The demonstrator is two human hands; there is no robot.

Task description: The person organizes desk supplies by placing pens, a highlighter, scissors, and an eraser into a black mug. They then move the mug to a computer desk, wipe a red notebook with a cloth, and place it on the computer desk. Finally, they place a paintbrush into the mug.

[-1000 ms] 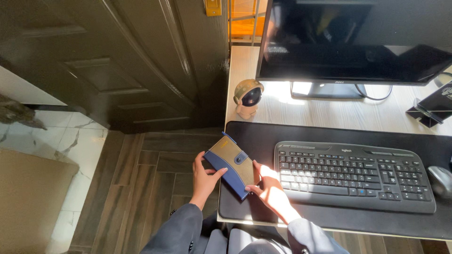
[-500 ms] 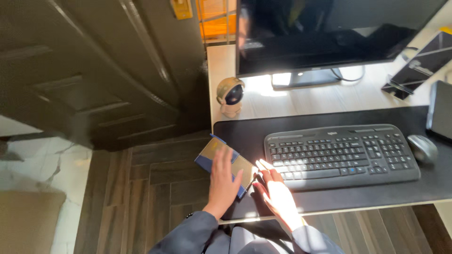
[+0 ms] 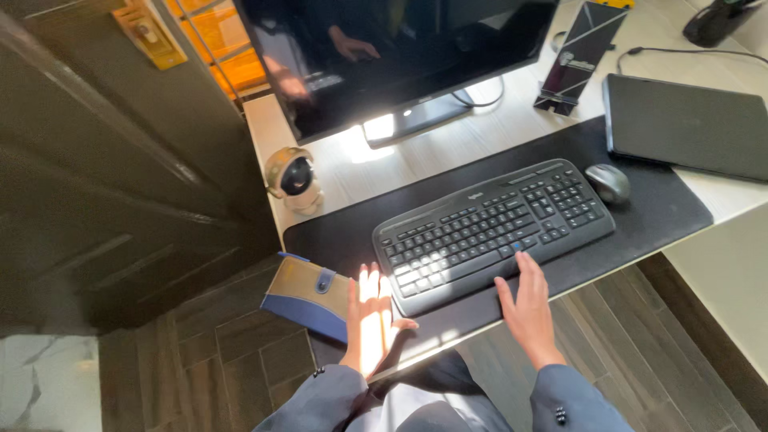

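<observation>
A tan and blue wallet-style case [image 3: 306,291] lies at the left corner of the black desk mat [image 3: 656,210], part of it hanging past the desk edge. My left hand [image 3: 370,320] rests flat and sunlit on the mat just to its right, fingers apart, fingertips at the front left corner of the black keyboard [image 3: 488,228]. My right hand [image 3: 524,308] lies flat at the keyboard's front edge, right of its middle, and holds nothing. Dark jacket sleeves cover both my arms.
A black monitor [image 3: 384,48] stands behind the keyboard. A small round-headed astronaut figure [image 3: 292,178] sits at the desk's left end. A mouse [image 3: 608,182], a closed dark laptop [image 3: 684,124] and a dark stand [image 3: 580,56] lie to the right. A dark door [image 3: 96,200] is on the left.
Both hands have let go of the case, which now lies at the mat's corner. My right hand has moved right along the keyboard's front edge. The view has swung right.
</observation>
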